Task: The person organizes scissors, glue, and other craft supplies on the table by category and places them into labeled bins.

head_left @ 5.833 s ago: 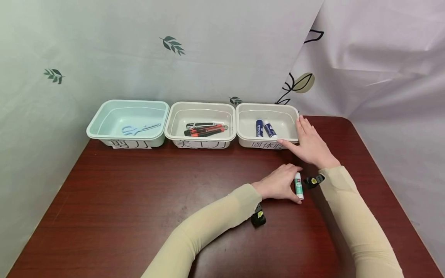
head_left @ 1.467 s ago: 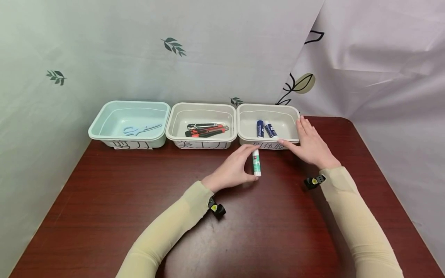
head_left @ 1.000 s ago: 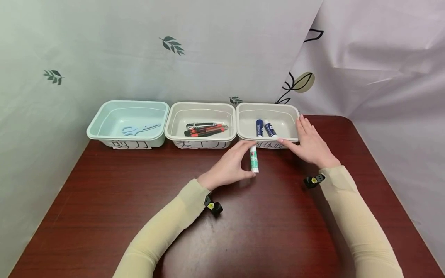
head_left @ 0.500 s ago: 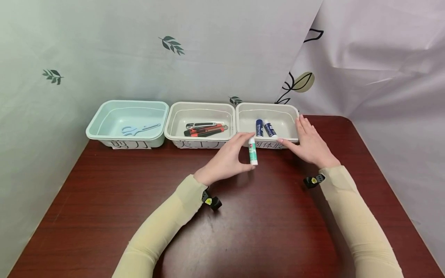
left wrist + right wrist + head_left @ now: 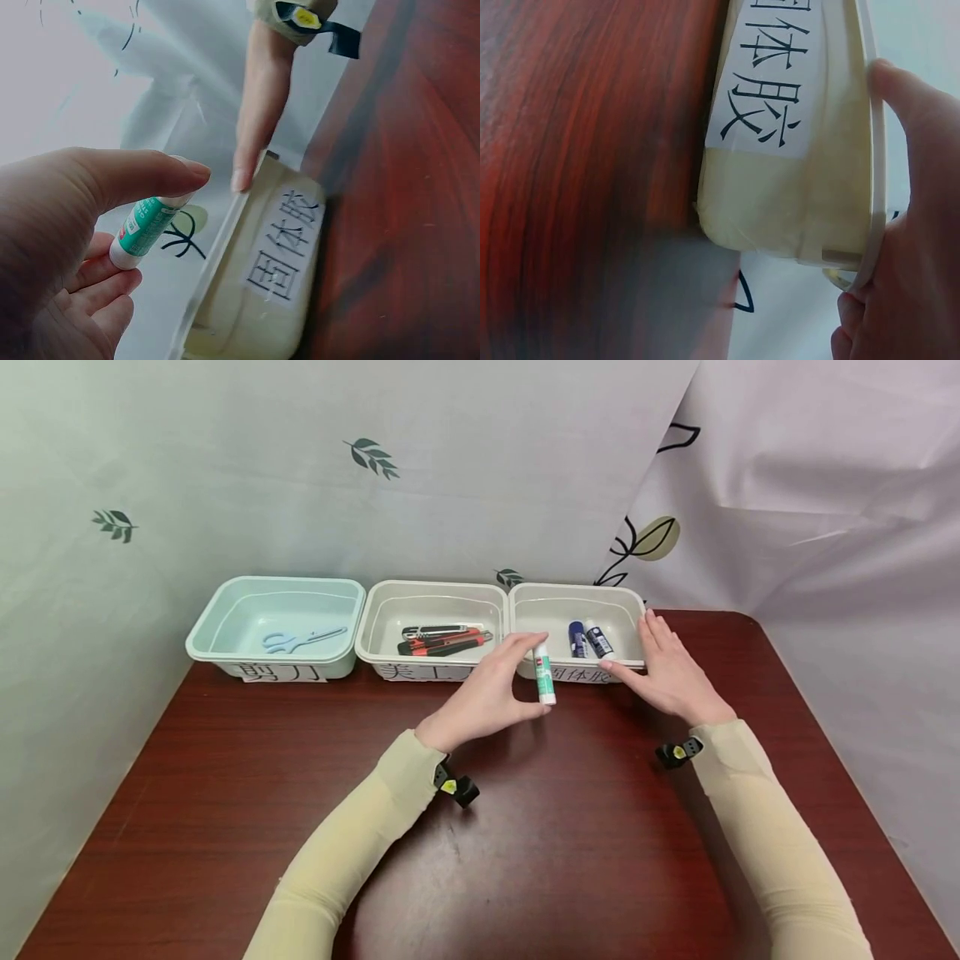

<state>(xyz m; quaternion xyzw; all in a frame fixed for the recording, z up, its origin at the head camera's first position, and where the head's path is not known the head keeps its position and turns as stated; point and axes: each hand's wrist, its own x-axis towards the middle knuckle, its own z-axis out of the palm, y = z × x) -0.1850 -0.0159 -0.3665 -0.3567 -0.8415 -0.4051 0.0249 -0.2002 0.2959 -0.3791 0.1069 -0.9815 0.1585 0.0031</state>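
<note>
A white and green glue stick (image 5: 543,677) is pinched lengthwise between the thumb and fingers of my left hand (image 5: 483,693). In the head view it overlaps the front left part of the right-hand grey bin (image 5: 528,595); the left wrist view shows the stick (image 5: 142,232) tilted beside the rim. My right hand (image 5: 671,675) rests on that bin's front right corner, thumb on the front rim, fingers stretched along the right side. Inside the bin lie a blue glue stick (image 5: 577,639) and a dark blue one with a white end (image 5: 598,642).
Left of it, a grey bin (image 5: 386,592) holds several utility knives (image 5: 446,645). A pale blue bin (image 5: 247,589) with light blue scissors (image 5: 288,641) stands at the far left. All three carry paper labels in front. A patterned curtain (image 5: 480,468) hangs behind the table (image 5: 420,860).
My left hand has picked the glue stick off the table, carried it left, then up to the bin's front. The two sticks inside have just shifted right. My right hand has stayed put.
</note>
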